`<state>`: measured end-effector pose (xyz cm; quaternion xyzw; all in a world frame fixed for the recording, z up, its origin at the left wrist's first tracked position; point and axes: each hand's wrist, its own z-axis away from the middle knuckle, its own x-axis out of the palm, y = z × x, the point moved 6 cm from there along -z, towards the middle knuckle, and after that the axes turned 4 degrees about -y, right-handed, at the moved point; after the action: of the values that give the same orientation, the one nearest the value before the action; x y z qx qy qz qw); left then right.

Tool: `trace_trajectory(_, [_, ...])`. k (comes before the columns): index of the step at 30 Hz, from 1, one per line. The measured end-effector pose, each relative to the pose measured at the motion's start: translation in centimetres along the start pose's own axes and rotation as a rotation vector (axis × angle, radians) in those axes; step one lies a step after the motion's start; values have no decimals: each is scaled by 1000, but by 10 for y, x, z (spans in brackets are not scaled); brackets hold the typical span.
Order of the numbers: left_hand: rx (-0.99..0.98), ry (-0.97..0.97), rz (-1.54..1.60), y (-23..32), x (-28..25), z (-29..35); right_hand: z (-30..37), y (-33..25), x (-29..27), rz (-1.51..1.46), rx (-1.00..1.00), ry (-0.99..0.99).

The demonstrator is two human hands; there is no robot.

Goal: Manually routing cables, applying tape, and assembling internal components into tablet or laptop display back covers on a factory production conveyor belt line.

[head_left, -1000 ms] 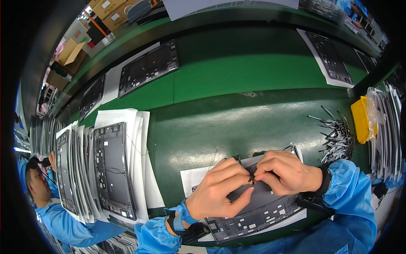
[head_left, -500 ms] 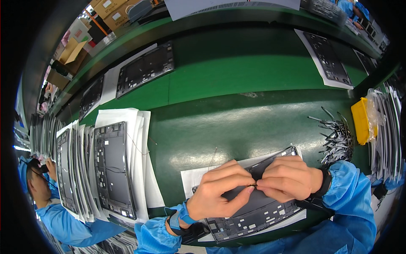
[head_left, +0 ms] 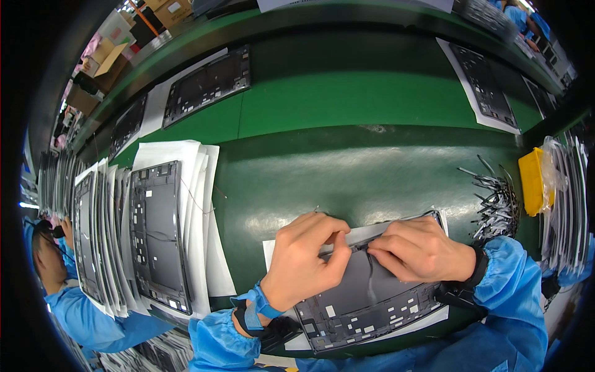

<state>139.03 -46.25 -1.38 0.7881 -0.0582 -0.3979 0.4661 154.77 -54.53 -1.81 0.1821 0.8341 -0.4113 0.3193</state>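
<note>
In front of me a dark tablet housing (head_left: 347,299) with small white patches lies tilted on white sheets (head_left: 271,251). A thin dark ribbon cable (head_left: 371,273) runs down across its inner face from the far edge. My right hand (head_left: 427,251) is closed, thumb and fingertips pinching at the upper end of this cable by the far rim. To the left, my left hand (head_left: 307,260) hangs over the housing's far left corner with thumb and forefinger pressed together. What sits between those fingertips is hidden. The tip of a thin wire (head_left: 317,208) shows just beyond its knuckles.
Housings interleaved with white sheets (head_left: 207,248) stand stacked at the left, beside a co-worker in a blue sleeve (head_left: 93,322). To the right lie a heap of cables (head_left: 496,208) and a yellow bin (head_left: 531,180). More housings (head_left: 207,84) lie on the green belt (head_left: 322,102).
My hands, which met at a small dark connector over the housing, have parted and moved toward its far edge. The left went up and left; the cable now shows below the right fingertips.
</note>
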Motion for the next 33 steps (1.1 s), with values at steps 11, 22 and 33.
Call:
trace_trajectory(11, [43, -123, -32, -2, 12, -3, -2, 5, -1, 69, 56, -45])
trace_trajectory(22, [49, -191, -45, 0, 15, -3, -3, 6, 0, 58, 104, -64])
trace_trajectory(33, [-30, -176, -131, 0, 21, -7, 1, 13, -4, 61, 125, 32])
